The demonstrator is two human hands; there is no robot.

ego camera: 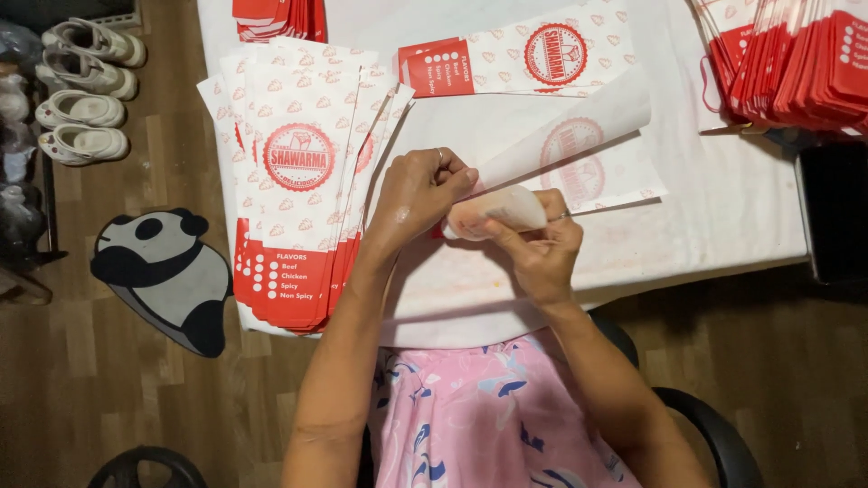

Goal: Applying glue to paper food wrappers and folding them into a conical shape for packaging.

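A white paper sheet [579,145] with a round red print lies on the white table [723,217], one long edge curled over into a fold. My left hand [418,192] pinches that folded edge near its lower end. My right hand [538,248] grips the sheet's rolled lower corner, where the red band is tucked under. Both hands meet over the table's near edge, fingers closed on the paper.
A fanned pile of finished white-and-red paper sleeves [298,181] lies at the left. One flat sleeve [524,59] sits farther back, red stacks [796,63] at the right and back left. A panda mat [167,276] and white shoes [86,86] are on the wooden floor.
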